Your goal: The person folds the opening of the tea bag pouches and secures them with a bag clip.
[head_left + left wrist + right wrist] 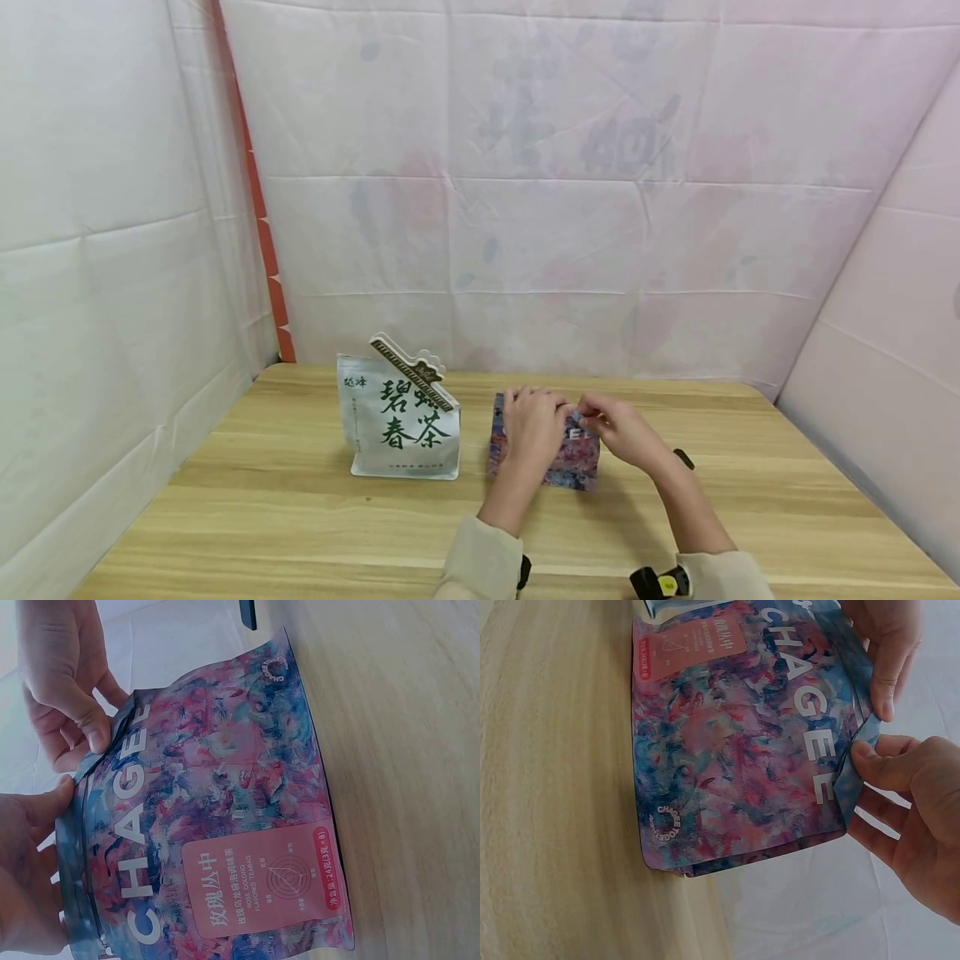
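Observation:
A pink, blue and purple tea pouch lettered CHAGEE stands upright on the table. My left hand pinches its top edge left of the middle, thumb on the lettered front and fingers behind. Close beside it, my right hand pinches the same edge near the right corner. In the right wrist view, the top strip is bent over at that corner under the right thumb. The left thumb lies along the strip in the left wrist view.
To the left stands a silver-white tea pouch with green characters, a large clip slanting across its top right corner. A small black object lies beyond my right wrist. White sheeting hangs behind the wooden table.

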`<state>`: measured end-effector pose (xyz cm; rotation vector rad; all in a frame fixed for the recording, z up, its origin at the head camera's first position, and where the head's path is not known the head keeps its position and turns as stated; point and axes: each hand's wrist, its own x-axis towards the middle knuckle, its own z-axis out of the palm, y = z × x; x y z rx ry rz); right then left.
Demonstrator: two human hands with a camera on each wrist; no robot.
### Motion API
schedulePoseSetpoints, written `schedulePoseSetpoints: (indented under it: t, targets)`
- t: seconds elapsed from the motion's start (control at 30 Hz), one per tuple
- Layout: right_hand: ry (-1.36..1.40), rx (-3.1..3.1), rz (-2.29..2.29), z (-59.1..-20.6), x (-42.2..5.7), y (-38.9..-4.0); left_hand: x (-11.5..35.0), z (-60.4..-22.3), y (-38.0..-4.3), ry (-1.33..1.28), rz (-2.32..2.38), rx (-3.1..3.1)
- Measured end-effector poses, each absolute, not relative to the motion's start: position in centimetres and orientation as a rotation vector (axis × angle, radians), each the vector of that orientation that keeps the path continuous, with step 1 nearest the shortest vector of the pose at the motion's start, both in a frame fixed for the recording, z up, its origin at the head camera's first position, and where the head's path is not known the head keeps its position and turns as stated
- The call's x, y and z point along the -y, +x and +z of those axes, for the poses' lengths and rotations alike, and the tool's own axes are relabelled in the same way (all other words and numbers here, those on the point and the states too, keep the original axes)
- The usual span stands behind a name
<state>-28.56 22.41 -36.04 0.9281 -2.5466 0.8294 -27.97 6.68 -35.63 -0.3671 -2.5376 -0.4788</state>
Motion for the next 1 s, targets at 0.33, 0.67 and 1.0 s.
schedulePoseSetpoints:
  t: [0.33, 0.67, 1.0]
  targets:
    - [0.964, 2.530, 0.841, -36.0, -22.5, -28.8, -6.7, -35.7, -28.0, -0.337, -0.490, 2.513]
    - [0.952, 2.694, 0.989, -35.5, -23.8, -28.4, -6.7, -35.9, -27.9, -0.335, -0.490, 2.553]
    - [0.969, 2.775, 1.032, -35.2, -24.8, -28.4, -6.5, -35.8, -28.0, -0.369, -0.536, 2.541]
